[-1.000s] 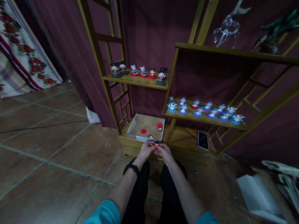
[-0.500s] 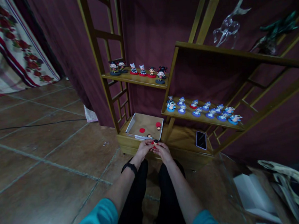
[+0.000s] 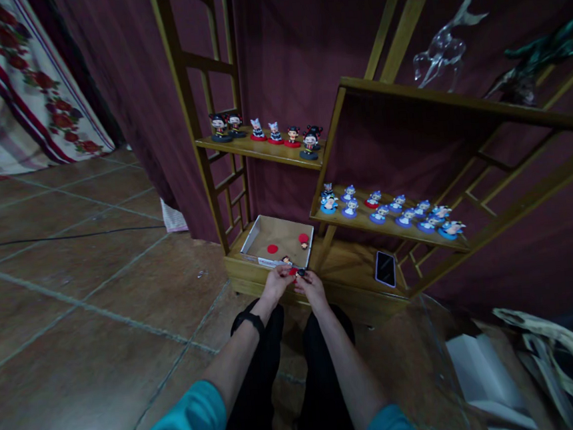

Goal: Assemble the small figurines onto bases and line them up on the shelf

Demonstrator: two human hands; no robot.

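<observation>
Between my two hands, just in front of the cardboard box, is a small figurine [image 3: 300, 273] with a dark head and a red base. My left hand [image 3: 277, 283] has its fingers closed on the red base side. On the dark head side, my right hand [image 3: 314, 289] pinches the same figurine. Inside the shallow cardboard box [image 3: 280, 227] lie a red disc [image 3: 272, 249], a figurine with a red base [image 3: 304, 243] and another small figurine [image 3: 286, 260] by the front wall. My fingers partly cover the held figurine.
Several figurines stand on the upper left shelf [image 3: 260, 147] and on the lower right shelf [image 3: 392, 224]. A phone [image 3: 385, 268] lies on the bottom board. A glass deer-like ornament [image 3: 440, 51] stands at upper right. White packaging [image 3: 483, 372] rests on the floor at right.
The figurine in my hands has turned from upright to tilted, its dark head now toward my right hand. The view has shifted slightly; the box and shelf figurines stay in place.
</observation>
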